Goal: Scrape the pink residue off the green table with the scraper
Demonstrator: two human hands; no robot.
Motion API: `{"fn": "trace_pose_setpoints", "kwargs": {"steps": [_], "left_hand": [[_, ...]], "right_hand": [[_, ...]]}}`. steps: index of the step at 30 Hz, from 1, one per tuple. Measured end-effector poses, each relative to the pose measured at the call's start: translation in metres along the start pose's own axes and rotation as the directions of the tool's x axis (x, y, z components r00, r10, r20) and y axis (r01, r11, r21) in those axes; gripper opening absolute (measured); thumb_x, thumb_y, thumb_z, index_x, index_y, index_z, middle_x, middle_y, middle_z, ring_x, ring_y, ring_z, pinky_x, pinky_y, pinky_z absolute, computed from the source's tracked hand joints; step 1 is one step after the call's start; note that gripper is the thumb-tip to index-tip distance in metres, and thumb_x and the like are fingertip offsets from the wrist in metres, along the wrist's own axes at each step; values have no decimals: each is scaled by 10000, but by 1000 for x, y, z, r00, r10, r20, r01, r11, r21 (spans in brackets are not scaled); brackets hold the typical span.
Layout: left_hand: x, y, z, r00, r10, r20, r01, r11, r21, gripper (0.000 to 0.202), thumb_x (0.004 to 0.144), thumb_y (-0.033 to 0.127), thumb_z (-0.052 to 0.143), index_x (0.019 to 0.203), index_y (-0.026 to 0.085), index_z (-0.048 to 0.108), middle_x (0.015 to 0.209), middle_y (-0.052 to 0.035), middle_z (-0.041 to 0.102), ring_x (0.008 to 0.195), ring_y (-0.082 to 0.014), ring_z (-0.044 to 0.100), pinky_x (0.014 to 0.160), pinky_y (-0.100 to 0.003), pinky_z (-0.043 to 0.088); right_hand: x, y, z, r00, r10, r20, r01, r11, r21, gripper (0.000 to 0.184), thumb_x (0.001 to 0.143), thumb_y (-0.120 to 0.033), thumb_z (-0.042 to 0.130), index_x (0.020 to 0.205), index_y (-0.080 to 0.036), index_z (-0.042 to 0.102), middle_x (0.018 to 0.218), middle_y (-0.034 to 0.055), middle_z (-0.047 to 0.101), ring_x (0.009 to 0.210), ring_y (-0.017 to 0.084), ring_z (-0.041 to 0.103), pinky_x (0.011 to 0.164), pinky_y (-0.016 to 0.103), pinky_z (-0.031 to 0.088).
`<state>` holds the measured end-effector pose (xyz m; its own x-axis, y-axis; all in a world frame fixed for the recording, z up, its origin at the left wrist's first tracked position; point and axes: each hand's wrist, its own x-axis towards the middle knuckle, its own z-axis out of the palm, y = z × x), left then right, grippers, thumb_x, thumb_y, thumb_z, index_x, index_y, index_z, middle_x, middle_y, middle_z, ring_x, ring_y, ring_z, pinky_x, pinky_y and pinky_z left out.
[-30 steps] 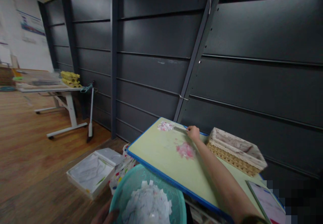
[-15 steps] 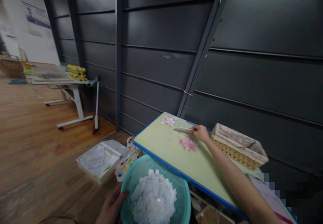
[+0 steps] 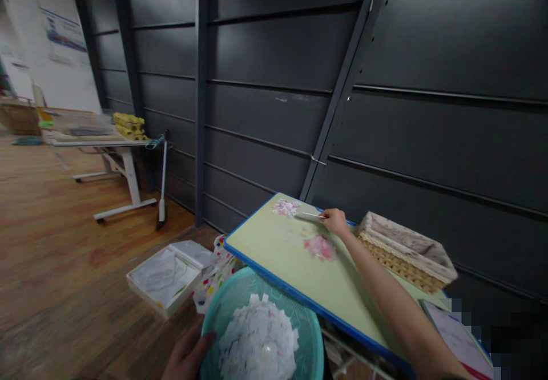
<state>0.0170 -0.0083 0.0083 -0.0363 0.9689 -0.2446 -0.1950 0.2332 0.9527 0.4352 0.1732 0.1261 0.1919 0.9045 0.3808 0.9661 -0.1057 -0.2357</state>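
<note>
My right hand [image 3: 335, 221] is closed on the end of a thin, flat, pale blade [image 3: 310, 216], perhaps a knife or scraper. The blade lies low over the pale yellow tabletop [image 3: 261, 237], its tip beside a small heap of white and pink scraps [image 3: 286, 207]. A pinker heap [image 3: 319, 247] lies on the table nearer to me, below the hand. My left hand [image 3: 188, 352] grips the left rim of a turquoise plastic basket [image 3: 314, 334], thumb over the edge. Inside the basket is a large mound of small white pieces [image 3: 259, 340], probably paper.
A lined wicker basket [image 3: 402, 266] stands on the table's right side, near a clipboard-like sheet [image 3: 456, 334]. On the floor at left are an open white box [image 3: 165, 283] and a dotted bag [image 3: 212, 286]. A dark metal wall [image 3: 265, 112] rises behind; a broom [image 3: 162, 197] leans there.
The blade in my right hand has shifted slightly left toward the far heap. My left hand and the turquoise basket stay nearly where they were; the view has tilted a little.
</note>
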Motion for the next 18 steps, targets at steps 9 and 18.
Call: {"fn": "trace_pose_setpoints", "kwargs": {"steps": [9, 18], "left_hand": [[-6, 5, 5, 999, -35, 30, 35, 999, -27, 471, 529, 533, 774, 860, 198, 758, 1018, -101, 756, 1114, -372, 600, 956, -468, 476], [-6, 8, 5, 999, -36, 37, 36, 999, -12, 470, 505, 550, 777, 817, 199, 762, 986, -94, 765, 1109, -376, 600, 980, -477, 454]], "right_hand": [[6, -5, -6, 1000, 6, -28, -6, 1000, -9, 210, 716, -153, 572, 803, -173, 762, 775, 68, 736, 767, 189, 662, 641, 216, 415], [4, -5, -11, 999, -22, 43, 23, 1000, -12, 215, 666, -113, 580, 757, -180, 762, 744, 54, 733, 733, 181, 654, 625, 211, 415]]}}
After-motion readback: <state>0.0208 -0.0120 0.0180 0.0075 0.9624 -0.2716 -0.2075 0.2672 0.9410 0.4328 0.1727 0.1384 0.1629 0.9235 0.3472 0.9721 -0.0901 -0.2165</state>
